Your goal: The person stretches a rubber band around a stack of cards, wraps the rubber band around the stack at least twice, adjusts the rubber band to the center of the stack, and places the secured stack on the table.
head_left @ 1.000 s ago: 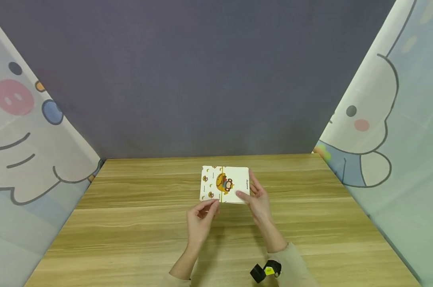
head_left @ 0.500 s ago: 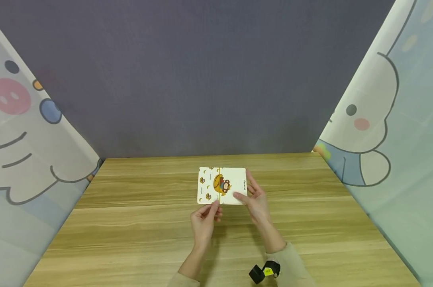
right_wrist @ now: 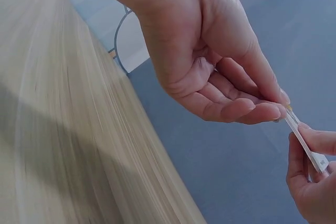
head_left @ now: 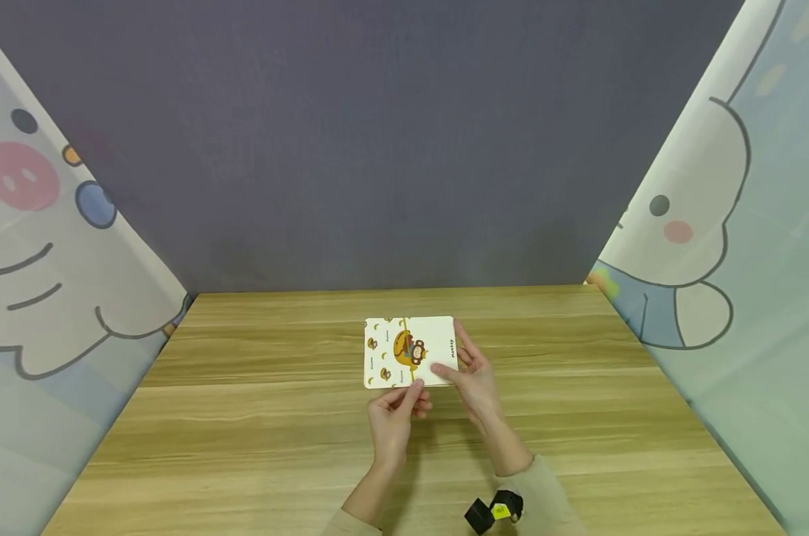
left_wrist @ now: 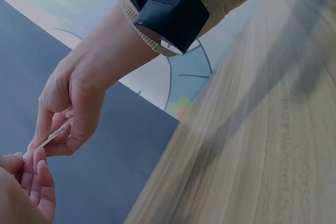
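A small white notebook (head_left: 439,335) with a monkey-and-banana cover is held flat above the table. A thin yellow elastic band (head_left: 406,330) crosses its cover, slanting rightward toward the near edge. My right hand (head_left: 474,383) grips the notebook's right end, thumb on the cover and fingers beneath. At the near edge, my left hand (head_left: 392,424) pinches the band between thumb and finger. The right wrist view shows the left hand (right_wrist: 210,61) at the notebook's edge (right_wrist: 304,142). In the left wrist view, the right hand (left_wrist: 73,98) holds the notebook (left_wrist: 50,139) edge-on.
Beneath the hands lies a wood-grain table (head_left: 243,432). A dark grey panel (head_left: 391,149) stands behind it, and cartoon-printed curtains (head_left: 685,298) flank both sides. A black wrist camera (head_left: 487,514) is strapped to the right sleeve.
The notebook has shifted slightly left and nearer. My left hand has moved rightward along the near edge, drawing the band's near end to a slant. The right hand keeps its grip.
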Motion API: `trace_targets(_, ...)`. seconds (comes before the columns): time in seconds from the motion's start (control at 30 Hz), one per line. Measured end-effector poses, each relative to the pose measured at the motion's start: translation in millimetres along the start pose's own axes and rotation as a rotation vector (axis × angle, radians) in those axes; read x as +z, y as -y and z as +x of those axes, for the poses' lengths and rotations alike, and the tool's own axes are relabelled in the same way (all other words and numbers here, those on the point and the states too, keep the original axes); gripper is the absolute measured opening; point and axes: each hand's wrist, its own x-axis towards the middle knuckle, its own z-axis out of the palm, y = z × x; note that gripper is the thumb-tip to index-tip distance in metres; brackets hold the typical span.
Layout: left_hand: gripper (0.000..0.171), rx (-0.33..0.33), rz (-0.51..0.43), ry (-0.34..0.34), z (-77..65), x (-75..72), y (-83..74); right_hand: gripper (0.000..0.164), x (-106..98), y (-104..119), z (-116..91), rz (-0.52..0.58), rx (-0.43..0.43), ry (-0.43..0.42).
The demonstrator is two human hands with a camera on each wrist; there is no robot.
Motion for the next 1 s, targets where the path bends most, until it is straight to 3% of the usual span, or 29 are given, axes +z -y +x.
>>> trace_targets(0.1,0.037,-0.014,0.0,0.012,0.0,0.1,-1.1,0.083,0.0,1.1,-0.6,0.012,-0.004,0.008)
trace_targets(0.33,0.028,-0.066,0.049,0.095,-2.7,-2.0,-2.9,0.078,43.8,77.9,-27.0,-0.013,0.064,-0.052)
trace_targets(0.43,0.025,-0.012,0.076,0.172,-8.3,-2.1,-12.8,0.078,55.3,96.7,-31.3,0.002,0.149,-0.11)
trace_targets(0.47,0.022,0.02,0.076,0.205,-12.8,0.5,-27.8,0.078,56.5,99.2,-31.6,0.011,0.169,-0.121)
trace_targets(0.57,0.021,0.013,0.095,0.252,-24.0,8.8,-72.5,0.079,57.4,101.3,-30.8,0.042,0.205,-0.142)
trace_targets(0.67,0.021,-0.04,0.122,0.267,-31.5,17.0,-118.8,0.08,56.1,99.6,-30.5,0.028,0.2,-0.142)
trace_targets(0.7,0.023,-0.061,0.141,0.261,-30.6,17.4,-124.2,0.08,55.7,98.9,-30.8,0.019,0.196,-0.142)
trace_targets(1.0,0.011,0.028,0.293,0.317,-16.7,21.2,-180.3,0.081,51.7,96.0,-36.1,-0.026,0.198,-0.143)
